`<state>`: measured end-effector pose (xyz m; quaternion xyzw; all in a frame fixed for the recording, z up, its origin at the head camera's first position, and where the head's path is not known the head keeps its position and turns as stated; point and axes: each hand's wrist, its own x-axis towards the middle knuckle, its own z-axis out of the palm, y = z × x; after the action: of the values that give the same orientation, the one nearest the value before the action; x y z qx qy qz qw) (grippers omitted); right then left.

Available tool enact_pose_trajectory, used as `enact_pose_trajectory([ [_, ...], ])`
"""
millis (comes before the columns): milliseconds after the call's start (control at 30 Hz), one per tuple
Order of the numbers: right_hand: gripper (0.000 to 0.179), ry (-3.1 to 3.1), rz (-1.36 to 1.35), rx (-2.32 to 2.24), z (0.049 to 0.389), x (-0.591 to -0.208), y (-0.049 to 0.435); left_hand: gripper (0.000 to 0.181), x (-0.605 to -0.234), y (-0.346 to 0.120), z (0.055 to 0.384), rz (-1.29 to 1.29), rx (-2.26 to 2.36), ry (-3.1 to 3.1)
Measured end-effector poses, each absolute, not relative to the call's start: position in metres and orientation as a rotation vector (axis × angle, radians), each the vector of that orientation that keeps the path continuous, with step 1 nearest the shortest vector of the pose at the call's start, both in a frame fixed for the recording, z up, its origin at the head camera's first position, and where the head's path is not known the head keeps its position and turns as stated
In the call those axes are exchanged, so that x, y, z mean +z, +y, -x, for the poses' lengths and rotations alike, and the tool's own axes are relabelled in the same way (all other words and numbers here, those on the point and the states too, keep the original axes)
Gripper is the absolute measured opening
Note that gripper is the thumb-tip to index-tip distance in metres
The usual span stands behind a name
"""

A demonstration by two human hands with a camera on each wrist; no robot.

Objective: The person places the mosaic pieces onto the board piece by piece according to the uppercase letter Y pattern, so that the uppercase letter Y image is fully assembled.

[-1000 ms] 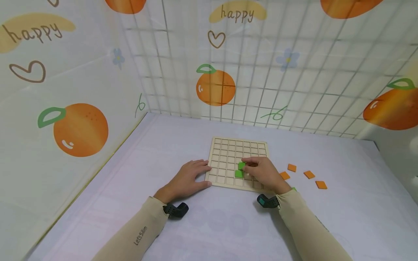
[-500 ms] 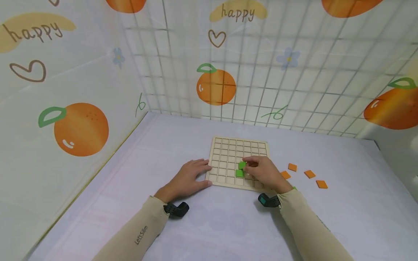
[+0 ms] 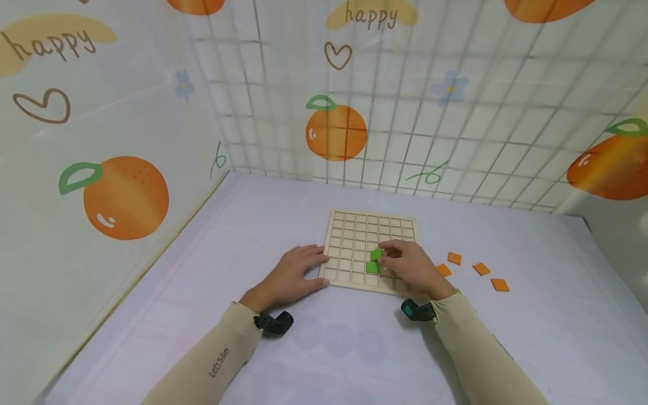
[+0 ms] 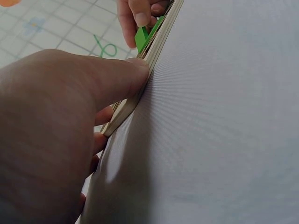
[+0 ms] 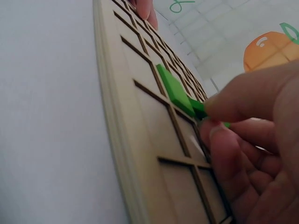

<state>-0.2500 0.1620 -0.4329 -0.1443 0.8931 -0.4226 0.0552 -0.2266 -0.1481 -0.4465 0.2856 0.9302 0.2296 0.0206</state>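
A wooden grid board [image 3: 349, 229] with square cells lies on the white table. My left hand [image 3: 291, 278] rests at its left side, fingertips on the left edge and thumb at the near left corner; the left wrist view shows the thumb [image 4: 124, 77] pressing on the rim. One green square tile [image 3: 372, 267] lies on the board, toward the near side. Just beyond it, my right hand [image 3: 411, 265] pinches a second green tile [image 3: 376, 255] between thumb and fingers. In the right wrist view this pinched tile [image 5: 197, 106] sits right behind the first tile [image 5: 174, 89], mostly hidden by fingertips.
Several orange square tiles [image 3: 481, 269] lie scattered on the table right of the board. A bit of green [image 3: 458, 291] shows beside the right wrist. A white printed sheet [image 3: 273, 112] over a wire grid [image 3: 390, 146] stands behind, and another printed wall rises at left.
The head view has tipped slightly, so everything sits a little higher in it. The pinched green tile appears slightly more tilted. Both hands otherwise keep their places.
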Motion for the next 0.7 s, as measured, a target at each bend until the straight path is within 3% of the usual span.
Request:
enact_pose_trajectory([
  [700,0.034,2.722,0.378,-1.307,0.2492,-0.4332,0.1601,0.056,-0.4462,-0.1471,0.2263,-0.893,0.705,2.899],
])
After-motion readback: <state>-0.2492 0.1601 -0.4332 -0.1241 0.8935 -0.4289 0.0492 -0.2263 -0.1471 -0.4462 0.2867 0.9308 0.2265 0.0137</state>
